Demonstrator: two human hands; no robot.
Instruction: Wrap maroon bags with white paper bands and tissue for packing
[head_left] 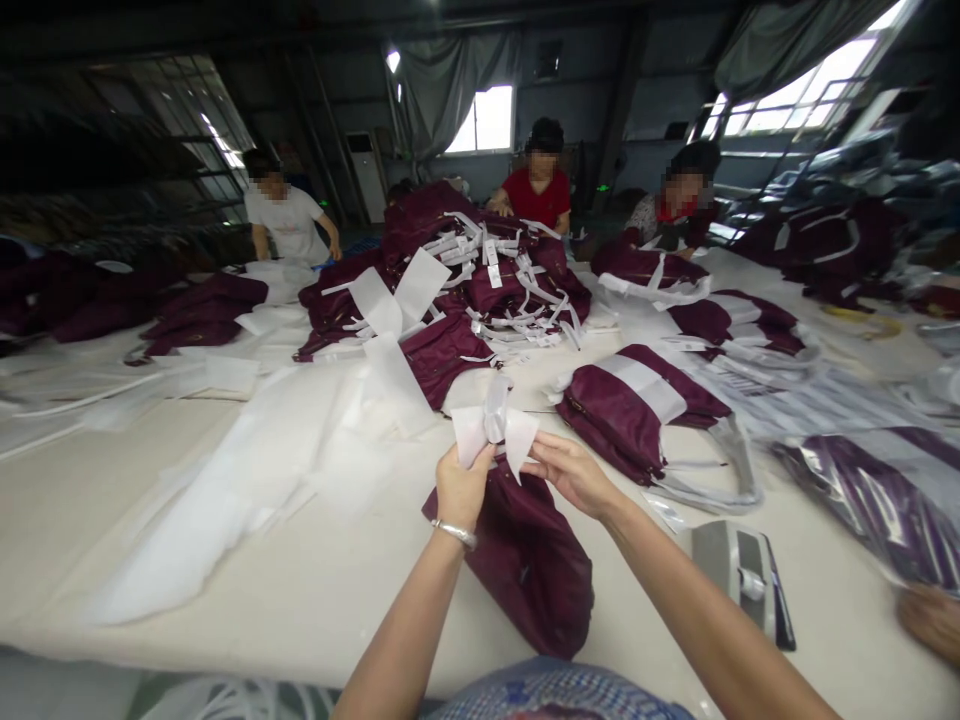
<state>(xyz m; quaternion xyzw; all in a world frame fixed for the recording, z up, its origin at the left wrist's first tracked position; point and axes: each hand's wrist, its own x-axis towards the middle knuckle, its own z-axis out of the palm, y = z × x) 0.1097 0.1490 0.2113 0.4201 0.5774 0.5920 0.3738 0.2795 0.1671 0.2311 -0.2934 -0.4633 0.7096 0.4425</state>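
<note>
A maroon bag (536,570) lies on the table right in front of me. At its far end a white wrapping sheet (471,436) sits around the strap end, with a translucent wrapped strap loop (496,405) standing up above it. My left hand (461,487), with a bangle at the wrist, is closed on the sheet's left side, thumb on top. My right hand (571,472) pinches the sheet's right flap between thumb and fingers. The exact join of strap and bag is hidden behind the hands.
A pile of maroon bags (517,285) with white-wrapped straps rises ahead. Another bag (626,410) lies to the right, near a grey tape dispenser-like device (739,575) and a plastic-bagged one (877,495). White sheets (225,510) spread left. Several people work across the table (360,590).
</note>
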